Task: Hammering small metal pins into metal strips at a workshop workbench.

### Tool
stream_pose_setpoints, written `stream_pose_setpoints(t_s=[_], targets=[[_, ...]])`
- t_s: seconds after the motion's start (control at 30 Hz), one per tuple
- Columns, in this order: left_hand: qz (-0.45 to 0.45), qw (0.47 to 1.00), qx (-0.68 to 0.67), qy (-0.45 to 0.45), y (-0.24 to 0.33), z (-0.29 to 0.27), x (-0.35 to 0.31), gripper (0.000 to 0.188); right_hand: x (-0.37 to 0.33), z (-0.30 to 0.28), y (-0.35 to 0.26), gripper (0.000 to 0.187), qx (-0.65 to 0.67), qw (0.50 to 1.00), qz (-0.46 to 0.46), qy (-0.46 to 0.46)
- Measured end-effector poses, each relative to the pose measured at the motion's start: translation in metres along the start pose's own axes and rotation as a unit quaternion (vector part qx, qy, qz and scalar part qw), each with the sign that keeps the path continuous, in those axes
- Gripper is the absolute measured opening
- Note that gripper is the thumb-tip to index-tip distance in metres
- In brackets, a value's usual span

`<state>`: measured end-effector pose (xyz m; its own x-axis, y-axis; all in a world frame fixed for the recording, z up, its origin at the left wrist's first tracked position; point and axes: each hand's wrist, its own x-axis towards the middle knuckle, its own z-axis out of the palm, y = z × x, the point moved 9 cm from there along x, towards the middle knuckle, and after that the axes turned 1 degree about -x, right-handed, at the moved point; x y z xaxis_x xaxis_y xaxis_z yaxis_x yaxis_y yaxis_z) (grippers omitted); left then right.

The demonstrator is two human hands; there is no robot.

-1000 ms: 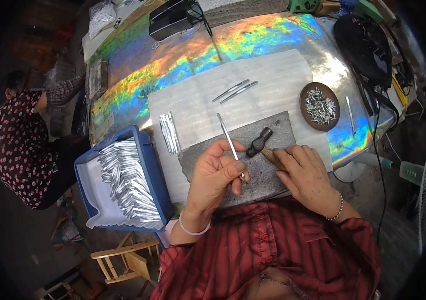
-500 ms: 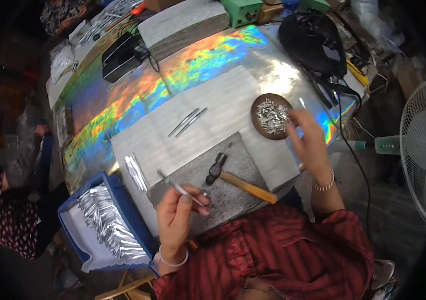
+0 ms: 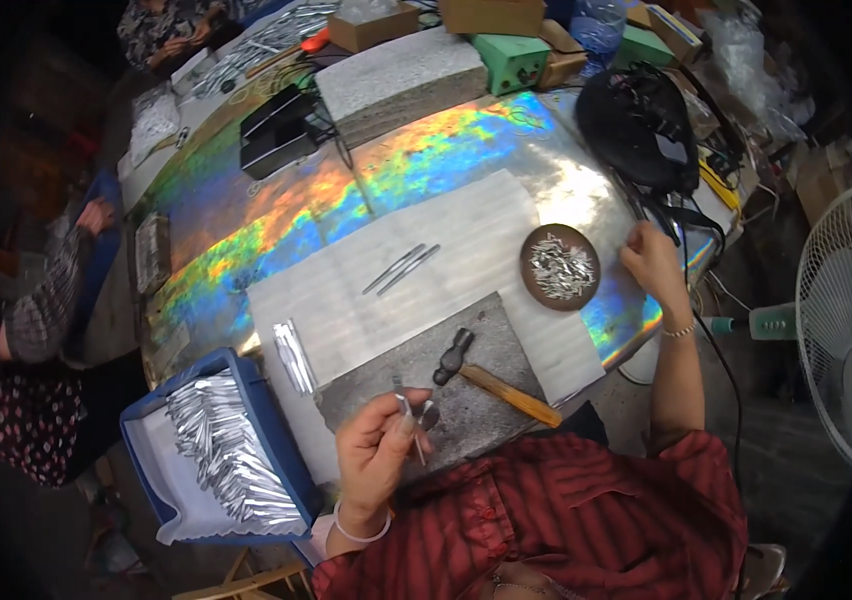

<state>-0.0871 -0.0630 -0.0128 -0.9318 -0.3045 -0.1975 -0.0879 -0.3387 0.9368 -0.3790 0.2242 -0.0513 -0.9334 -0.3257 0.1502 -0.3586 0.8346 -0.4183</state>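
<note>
My left hand (image 3: 378, 452) is closed around a slim silvery metal piece (image 3: 407, 408), which stands nearly upright over the near left part of a grey slab (image 3: 486, 345). A small dark round shape shows beside its fingertips. My right hand (image 3: 656, 264) is to the right of a brown round dish (image 3: 530, 290) of small silvery metal bits (image 3: 561, 266), apart from it. Its fingers are curled in, and whatever they hold is hidden. On the slab lies a ball-peen hammer (image 3: 508, 393) with a wooden handle, its head toward the far side.
Thin metal rods (image 3: 403, 268) and a bundle of silvery strips (image 3: 293, 357) lie on white sheeting (image 3: 336, 290). A blue bin (image 3: 303, 490) of silvery pieces stands at left. Behind are a stone block (image 3: 401, 80) and black bag (image 3: 636, 125); a fan (image 3: 831, 320) is right. Another person (image 3: 26, 380) sits left.
My right hand has moved from the dish's rim off to its right, fingers now curled in. In my left hand the metal piece has turned from slanting to nearly upright. The view has shifted slightly.
</note>
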Motion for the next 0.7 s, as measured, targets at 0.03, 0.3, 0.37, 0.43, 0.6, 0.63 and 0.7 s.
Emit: stream_pose_setpoints(t_s=[0.03, 0.3, 0.37, 0.43, 0.6, 0.63, 0.7], targets=[[-0.004, 1.000, 0.007, 0.001, 0.002, 0.001, 0.000, 0.030, -0.004, -0.008, -0.002, 0.015, 0.043, 0.999, 0.000, 0.012], [0.029, 0.999, 0.015, -0.005, -0.013, 0.010, 0.003, 0.028, -0.087, -0.019, -0.172, 0.012, 0.438, 0.869, -0.106, -0.204], [0.025, 1.000, 0.000, -0.008, -0.015, 0.015, 0.002, 0.026, -0.107, -0.003, -0.209, 0.008, 0.459, 0.820, -0.097, -0.327], [0.027, 0.999, -0.030, -0.025, -0.015, 0.021, 0.002, 0.024, -0.122, 0.011, -0.234, 0.008, 0.484, 0.772, -0.090, -0.402], [0.022, 0.999, -0.033, -0.019, -0.011, 0.023, -0.003, 0.017, -0.113, -0.002, -0.262, 0.011, 0.457, 0.824, -0.246, -0.227], [0.024, 0.999, -0.037, -0.017, -0.011, 0.022, -0.004, 0.016, -0.113, -0.003, -0.263, 0.011, 0.450, 0.828, -0.248, -0.224], [0.026, 0.999, -0.043, -0.016, -0.012, 0.023, -0.007, 0.015, -0.115, -0.003, -0.265, 0.011, 0.443, 0.832, -0.250, -0.222]])
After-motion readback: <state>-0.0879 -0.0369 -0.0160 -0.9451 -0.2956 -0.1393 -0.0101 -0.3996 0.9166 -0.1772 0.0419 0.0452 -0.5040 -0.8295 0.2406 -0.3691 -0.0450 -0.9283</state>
